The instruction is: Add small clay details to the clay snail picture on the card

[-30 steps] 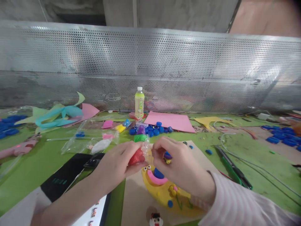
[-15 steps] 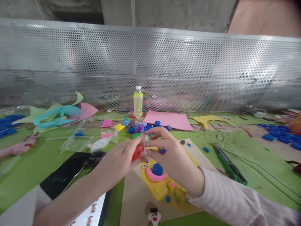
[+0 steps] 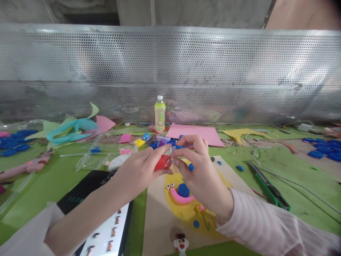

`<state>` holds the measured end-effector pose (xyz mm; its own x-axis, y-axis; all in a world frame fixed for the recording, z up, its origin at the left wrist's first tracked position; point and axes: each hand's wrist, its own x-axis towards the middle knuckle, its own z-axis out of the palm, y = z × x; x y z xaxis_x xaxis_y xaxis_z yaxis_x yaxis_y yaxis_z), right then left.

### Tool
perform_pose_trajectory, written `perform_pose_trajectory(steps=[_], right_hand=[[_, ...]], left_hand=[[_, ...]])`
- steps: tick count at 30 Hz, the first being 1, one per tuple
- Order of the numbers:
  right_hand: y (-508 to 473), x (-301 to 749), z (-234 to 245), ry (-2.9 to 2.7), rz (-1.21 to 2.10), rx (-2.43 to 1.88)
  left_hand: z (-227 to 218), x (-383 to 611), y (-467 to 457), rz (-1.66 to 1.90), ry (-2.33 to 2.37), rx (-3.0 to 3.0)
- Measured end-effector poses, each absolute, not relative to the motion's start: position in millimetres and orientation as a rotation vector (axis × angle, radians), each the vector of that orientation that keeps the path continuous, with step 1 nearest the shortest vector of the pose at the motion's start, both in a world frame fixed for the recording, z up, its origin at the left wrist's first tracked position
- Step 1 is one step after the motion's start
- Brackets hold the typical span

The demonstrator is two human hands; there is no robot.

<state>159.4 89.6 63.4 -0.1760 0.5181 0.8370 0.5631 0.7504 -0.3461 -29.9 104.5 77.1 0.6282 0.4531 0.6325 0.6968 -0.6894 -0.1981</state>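
My left hand (image 3: 145, 164) is closed round a lump of red clay (image 3: 163, 163) in a clear wrapper. The fingertips of my right hand (image 3: 200, 174) pinch the wrapper's right end, close against the left fingers. Below both hands lies a beige board (image 3: 157, 217) with a yellow clay shape (image 3: 177, 213) on it. That shape bears a blue disc (image 3: 183, 190), a pink curved strip (image 3: 181, 198), googly eyes and a small flower. My right hand hides part of it. A small white clay figure (image 3: 181, 242) with a dark top stands at the board's near edge.
A tablet (image 3: 106, 231) and a black phone (image 3: 77, 192) lie at left. Right of the board is a green-and-black cutter (image 3: 268, 185). Behind stand a drink bottle (image 3: 160, 114), pink paper (image 3: 195, 134) and clay packets (image 3: 139, 142). Blue pieces (image 3: 329, 147) sit far right.
My view has shifted slightly, so the scene sits further right. The red clay shows more plainly between my hands, and my right fingers have drawn into a tighter pinch on the wrapper.
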Motion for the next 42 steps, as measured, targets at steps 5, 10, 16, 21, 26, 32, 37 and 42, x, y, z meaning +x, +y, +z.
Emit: perform_pose_trajectory(steps=[5,10,16,21,26,32,37,42], right_hand=[[90,163,65,-1.888,-0.115,-0.825],[87,163,63,-1.904,-0.122,-0.815],[87,173,70,-1.815,-0.220,-0.766],[88,190,86,-1.652,-0.039,-0.805],[72,193,82,-1.784,0.096,-0.825],[55,193,60,-1.942,0.267,-0.782],[58,199,47,-1.851,0.385,-0.926],[63,203,39,-1.786,0.470,-0.966]], left_hand=[[74,-34,104,-0.758,-0.894,-2.432],[67,-32,104,-0.754,-0.872,-2.428],[66,-33,104,-0.763,-0.958,-2.457],[59,-55,126,-0.606,-1.262,-2.431],[47,-72,145,-0.355,-1.464,-2.417],[45,-67,141,-0.199,-1.601,-2.345],[55,-65,137,-0.244,-1.748,-2.191],[59,-69,137,-0.223,-1.737,-2.069]])
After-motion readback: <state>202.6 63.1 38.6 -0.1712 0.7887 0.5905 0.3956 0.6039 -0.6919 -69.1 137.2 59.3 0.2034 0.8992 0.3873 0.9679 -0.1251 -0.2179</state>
